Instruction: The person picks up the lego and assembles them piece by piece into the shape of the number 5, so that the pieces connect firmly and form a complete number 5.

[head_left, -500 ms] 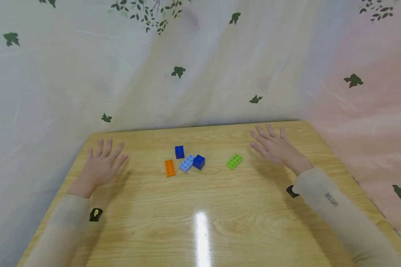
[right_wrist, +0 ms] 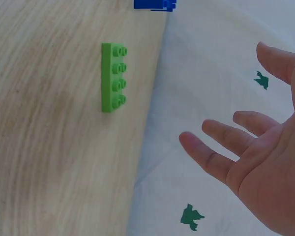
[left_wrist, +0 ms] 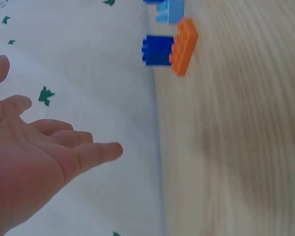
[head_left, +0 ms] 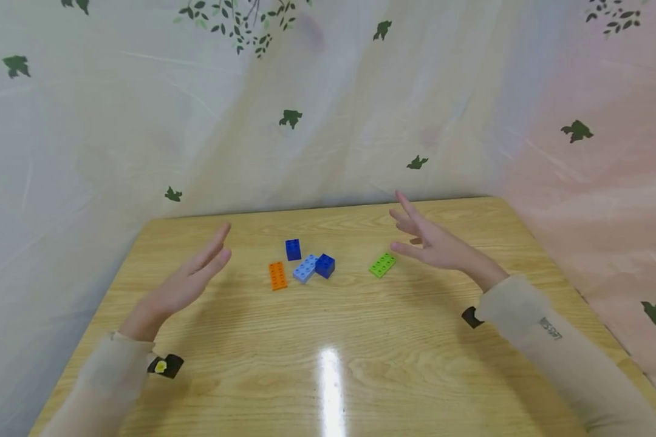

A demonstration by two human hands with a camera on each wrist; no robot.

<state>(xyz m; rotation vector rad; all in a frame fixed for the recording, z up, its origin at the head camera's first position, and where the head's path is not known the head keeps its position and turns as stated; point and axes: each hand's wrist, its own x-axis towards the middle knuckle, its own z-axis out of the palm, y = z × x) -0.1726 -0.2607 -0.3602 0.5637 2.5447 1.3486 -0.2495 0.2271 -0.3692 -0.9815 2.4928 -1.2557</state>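
Observation:
Both hands hover above a wooden table, palms turned inward and holding nothing. My left hand (head_left: 180, 288) is left of an orange building brick (head_left: 277, 276), its fingers extended. My right hand (head_left: 434, 240) has its fingers spread, just up and right of a flat lime green brick (head_left: 382, 265). Between the hands a light blue brick (head_left: 305, 268) lies beside a dark blue brick (head_left: 325, 266). A second dark blue brick (head_left: 293, 249) stands a little behind them. The right wrist view shows the green brick (right_wrist: 106, 78) apart from the fingers.
The wooden table (head_left: 262, 364) reaches back to a pale cloth backdrop (head_left: 339, 139) printed with green birds and leaves. A dark wrist device (head_left: 166, 366) hangs at the left cuff, and another dark piece (head_left: 472, 317) at the right cuff.
Both hands have turned from palms down to palms facing inward. The left hand has moved right toward the bricks, and the right hand slightly left. The bricks have stayed put.

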